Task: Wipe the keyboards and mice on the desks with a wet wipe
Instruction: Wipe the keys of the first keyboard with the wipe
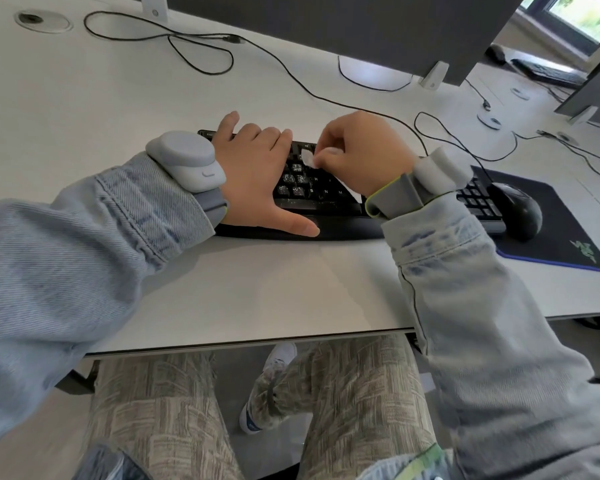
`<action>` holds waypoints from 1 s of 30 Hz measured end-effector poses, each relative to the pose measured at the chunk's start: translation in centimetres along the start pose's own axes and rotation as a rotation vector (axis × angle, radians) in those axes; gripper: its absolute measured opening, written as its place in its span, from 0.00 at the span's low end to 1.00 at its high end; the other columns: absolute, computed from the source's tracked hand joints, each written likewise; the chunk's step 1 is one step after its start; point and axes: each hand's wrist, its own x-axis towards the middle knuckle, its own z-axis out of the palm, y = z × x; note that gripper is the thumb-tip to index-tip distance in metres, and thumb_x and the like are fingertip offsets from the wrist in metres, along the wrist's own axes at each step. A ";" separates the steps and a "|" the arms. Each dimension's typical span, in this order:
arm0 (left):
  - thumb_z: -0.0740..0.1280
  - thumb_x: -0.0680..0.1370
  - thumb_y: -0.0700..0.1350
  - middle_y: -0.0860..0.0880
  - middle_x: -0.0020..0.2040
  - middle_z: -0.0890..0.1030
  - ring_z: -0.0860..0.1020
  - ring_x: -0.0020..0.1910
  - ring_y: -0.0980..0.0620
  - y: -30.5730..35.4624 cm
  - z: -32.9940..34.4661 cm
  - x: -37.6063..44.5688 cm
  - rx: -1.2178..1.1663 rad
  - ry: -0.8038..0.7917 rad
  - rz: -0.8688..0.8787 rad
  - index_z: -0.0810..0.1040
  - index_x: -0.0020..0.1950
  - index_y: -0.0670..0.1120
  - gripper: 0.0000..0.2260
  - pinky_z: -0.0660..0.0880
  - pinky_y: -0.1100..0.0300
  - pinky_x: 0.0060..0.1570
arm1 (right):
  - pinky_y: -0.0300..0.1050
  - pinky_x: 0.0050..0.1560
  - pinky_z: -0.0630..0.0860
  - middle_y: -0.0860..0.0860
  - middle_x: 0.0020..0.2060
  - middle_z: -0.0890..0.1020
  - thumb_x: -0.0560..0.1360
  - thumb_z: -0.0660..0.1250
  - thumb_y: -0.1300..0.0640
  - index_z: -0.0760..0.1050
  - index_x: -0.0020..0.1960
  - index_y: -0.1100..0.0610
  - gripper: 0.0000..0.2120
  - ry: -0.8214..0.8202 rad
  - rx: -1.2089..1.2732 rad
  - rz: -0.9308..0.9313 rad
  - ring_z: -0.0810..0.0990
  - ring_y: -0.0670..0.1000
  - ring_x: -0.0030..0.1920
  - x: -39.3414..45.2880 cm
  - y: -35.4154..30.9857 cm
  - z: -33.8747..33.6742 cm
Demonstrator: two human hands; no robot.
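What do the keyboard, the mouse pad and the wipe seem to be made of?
Keyboard: likely hard black plastic, matte, with printed keys. Mouse pad: probably cloth over rubber; flat, dull black, with a stitched blue edge. Wipe: thin white soft sheet, crumpled in the right hand; fibre unclear.
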 end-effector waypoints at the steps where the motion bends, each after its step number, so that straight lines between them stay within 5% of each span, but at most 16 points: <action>1: 0.43 0.54 0.86 0.46 0.78 0.61 0.60 0.76 0.43 0.0 -0.1 0.0 0.000 -0.005 -0.001 0.49 0.81 0.40 0.68 0.44 0.40 0.78 | 0.30 0.32 0.63 0.46 0.34 0.77 0.71 0.68 0.56 0.83 0.42 0.52 0.05 -0.024 -0.007 -0.007 0.75 0.47 0.39 -0.3 0.2 -0.2; 9: 0.42 0.54 0.86 0.46 0.78 0.61 0.60 0.76 0.43 0.0 -0.1 0.0 0.008 -0.016 0.000 0.49 0.81 0.41 0.67 0.44 0.41 0.78 | 0.41 0.38 0.66 0.46 0.36 0.76 0.71 0.66 0.59 0.81 0.42 0.55 0.05 -0.076 -0.052 -0.074 0.73 0.48 0.40 -1.2 0.3 -0.7; 14: 0.43 0.54 0.85 0.46 0.77 0.63 0.62 0.75 0.43 0.1 -0.2 0.0 0.006 -0.007 0.008 0.51 0.81 0.40 0.67 0.45 0.41 0.78 | 0.37 0.31 0.65 0.50 0.42 0.78 0.73 0.67 0.58 0.78 0.43 0.54 0.02 -0.192 -0.050 0.144 0.76 0.51 0.44 -0.1 -1.1 -1.1; 19: 0.42 0.54 0.85 0.45 0.77 0.63 0.63 0.75 0.43 0.1 -0.3 -0.1 0.006 -0.011 0.005 0.51 0.81 0.40 0.68 0.44 0.42 0.78 | 0.36 0.29 0.64 0.52 0.45 0.79 0.75 0.65 0.59 0.81 0.55 0.59 0.11 -0.213 -0.099 0.244 0.75 0.51 0.44 1.0 -2.1 -1.2; 22: 0.42 0.54 0.86 0.45 0.77 0.64 0.63 0.75 0.43 0.1 -0.3 -0.1 0.010 -0.012 0.007 0.51 0.81 0.40 0.68 0.44 0.42 0.78 | 0.37 0.37 0.67 0.55 0.53 0.82 0.76 0.62 0.60 0.79 0.59 0.60 0.13 -0.192 -0.103 0.276 0.73 0.49 0.43 1.2 -2.6 -0.9; 30: 0.43 0.54 0.86 0.46 0.77 0.63 0.62 0.76 0.43 0.0 -0.2 -0.1 -0.003 -0.019 0.006 0.51 0.81 0.40 0.67 0.43 0.41 0.78 | 0.35 0.28 0.63 0.47 0.36 0.78 0.73 0.70 0.55 0.78 0.42 0.52 0.02 -0.209 -0.032 0.228 0.75 0.48 0.39 -0.7 -1.4 -2.0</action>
